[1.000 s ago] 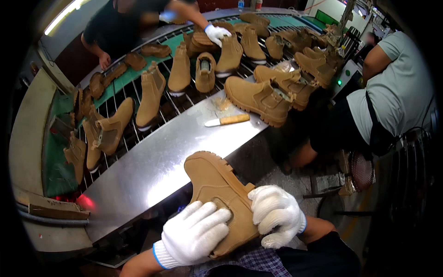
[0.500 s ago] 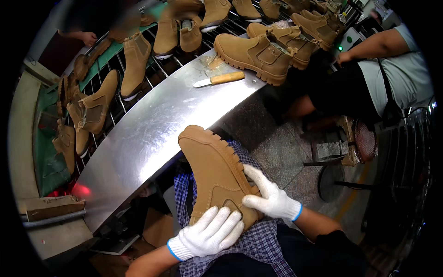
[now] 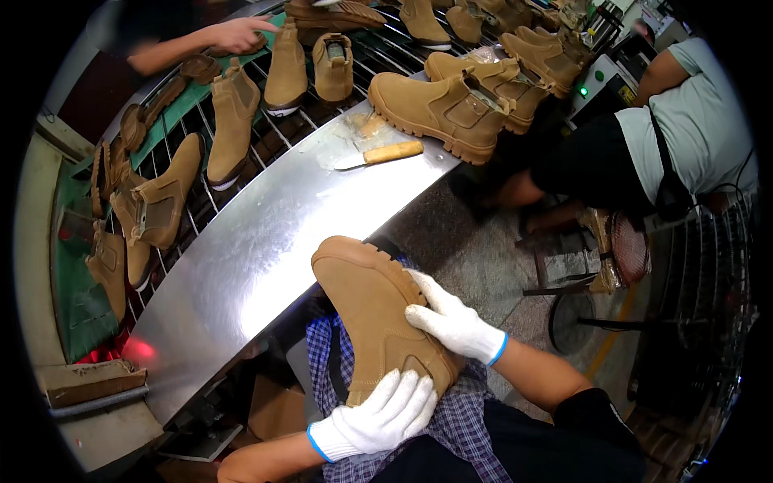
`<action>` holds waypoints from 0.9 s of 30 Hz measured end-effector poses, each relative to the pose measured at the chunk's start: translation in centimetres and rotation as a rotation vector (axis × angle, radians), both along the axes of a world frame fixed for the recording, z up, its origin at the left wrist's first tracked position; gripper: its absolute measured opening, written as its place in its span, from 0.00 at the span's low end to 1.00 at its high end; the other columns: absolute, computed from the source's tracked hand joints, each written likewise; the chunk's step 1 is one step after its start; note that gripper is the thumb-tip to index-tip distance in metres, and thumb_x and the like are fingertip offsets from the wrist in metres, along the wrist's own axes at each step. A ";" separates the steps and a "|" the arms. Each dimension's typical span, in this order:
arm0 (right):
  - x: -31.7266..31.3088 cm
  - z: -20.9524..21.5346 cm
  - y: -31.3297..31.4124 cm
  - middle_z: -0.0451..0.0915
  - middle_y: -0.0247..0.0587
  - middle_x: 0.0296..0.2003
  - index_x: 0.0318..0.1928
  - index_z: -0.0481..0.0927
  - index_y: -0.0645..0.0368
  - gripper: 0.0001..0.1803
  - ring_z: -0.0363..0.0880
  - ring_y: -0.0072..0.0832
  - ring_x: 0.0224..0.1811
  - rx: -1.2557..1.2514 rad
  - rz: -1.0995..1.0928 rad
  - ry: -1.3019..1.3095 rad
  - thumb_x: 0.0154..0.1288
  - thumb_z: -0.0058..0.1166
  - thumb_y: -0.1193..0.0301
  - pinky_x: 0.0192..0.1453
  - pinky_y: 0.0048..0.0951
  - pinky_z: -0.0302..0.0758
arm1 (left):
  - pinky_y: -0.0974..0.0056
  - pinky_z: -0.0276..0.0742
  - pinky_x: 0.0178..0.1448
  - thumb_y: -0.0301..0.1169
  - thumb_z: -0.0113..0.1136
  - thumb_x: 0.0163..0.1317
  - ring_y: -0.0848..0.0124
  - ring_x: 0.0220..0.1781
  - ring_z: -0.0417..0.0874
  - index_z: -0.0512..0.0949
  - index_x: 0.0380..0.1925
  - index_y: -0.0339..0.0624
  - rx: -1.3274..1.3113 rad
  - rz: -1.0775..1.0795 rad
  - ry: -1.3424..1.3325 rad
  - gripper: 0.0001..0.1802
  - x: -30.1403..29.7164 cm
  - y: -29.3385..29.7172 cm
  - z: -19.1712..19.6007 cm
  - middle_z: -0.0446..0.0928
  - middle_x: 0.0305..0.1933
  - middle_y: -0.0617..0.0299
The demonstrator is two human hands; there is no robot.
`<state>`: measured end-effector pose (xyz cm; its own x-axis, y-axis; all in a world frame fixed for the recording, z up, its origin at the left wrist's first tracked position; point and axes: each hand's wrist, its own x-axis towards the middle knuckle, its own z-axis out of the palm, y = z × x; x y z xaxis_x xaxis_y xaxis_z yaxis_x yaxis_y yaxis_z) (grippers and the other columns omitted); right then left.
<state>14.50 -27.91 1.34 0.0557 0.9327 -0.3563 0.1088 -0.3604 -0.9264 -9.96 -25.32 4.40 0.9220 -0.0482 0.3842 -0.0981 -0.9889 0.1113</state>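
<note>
A tan ankle boot (image 3: pixel 374 310) with a chunky lugged sole lies on its side over my lap, its toe pointing up toward the metal table. Both my hands wear white knit gloves with blue cuffs. My left hand (image 3: pixel 385 414) presses on the boot's upper near the ankle opening, its fingers laid together over the elastic panel. Along the sole's edge, my right hand (image 3: pixel 455 320) grips the boot, thumb on the upper and fingers round the sole side. The fingertips behind the sole are hidden. A blue checked cloth (image 3: pixel 451 435) lies beneath the boot.
A shiny metal table (image 3: pixel 266 217) curves ahead, with a wooden-handled knife (image 3: pixel 393 153) on it. Another tan boot (image 3: pixel 439 109) stands at its far end. Behind runs a roller rack (image 3: pixel 193 181) with several boots. One co-worker's hand (image 3: pixel 241 35) reaches over it; another person (image 3: pixel 696 121) sits right.
The boot has turned slightly, and its toe sits a little lower. My right hand has slid up the sole toward the toe. A co-worker's arm now stretches farther over the rack.
</note>
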 end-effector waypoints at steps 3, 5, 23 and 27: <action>-0.6 0.4 1.4 0.72 0.62 0.76 0.83 0.60 0.64 0.39 0.72 0.48 0.79 -0.004 -0.045 -0.113 0.81 0.54 0.60 0.83 0.43 0.66 | 0.50 0.85 0.66 0.39 0.61 0.71 0.56 0.61 0.88 0.84 0.59 0.43 0.021 -0.011 0.033 0.21 0.1 0.2 0.3 0.85 0.62 0.51; -0.5 0.6 2.6 0.73 0.61 0.75 0.82 0.62 0.63 0.38 0.73 0.48 0.78 0.013 -0.045 -0.099 0.80 0.55 0.60 0.83 0.43 0.67 | 0.50 0.85 0.66 0.39 0.61 0.70 0.56 0.61 0.88 0.84 0.59 0.42 0.002 0.009 0.015 0.22 -0.1 -0.1 0.0 0.85 0.62 0.51; 5.6 -2.2 23.5 0.82 0.57 0.58 0.58 0.84 0.60 0.23 0.80 0.54 0.62 0.655 0.080 -1.149 0.74 0.56 0.56 0.69 0.54 0.76 | 0.50 0.85 0.60 0.24 0.81 0.52 0.55 0.52 0.88 0.81 0.57 0.37 -0.524 0.614 -0.501 0.30 -7.7 6.1 8.6 0.85 0.54 0.45; 11.1 -4.2 25.0 0.81 0.52 0.62 0.60 0.83 0.52 0.23 0.78 0.53 0.66 0.520 0.032 -1.157 0.71 0.64 0.55 0.72 0.52 0.74 | 0.58 0.85 0.60 0.30 0.81 0.61 0.64 0.54 0.88 0.80 0.60 0.32 -0.979 1.140 -0.693 0.30 -13.7 11.2 7.3 0.87 0.55 0.48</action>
<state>25.60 -2.91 -2.87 0.0635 0.9541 0.2925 0.9482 0.0337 -0.3158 -23.65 -14.14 11.73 -0.0373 0.9817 0.1865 0.2888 -0.1681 0.9425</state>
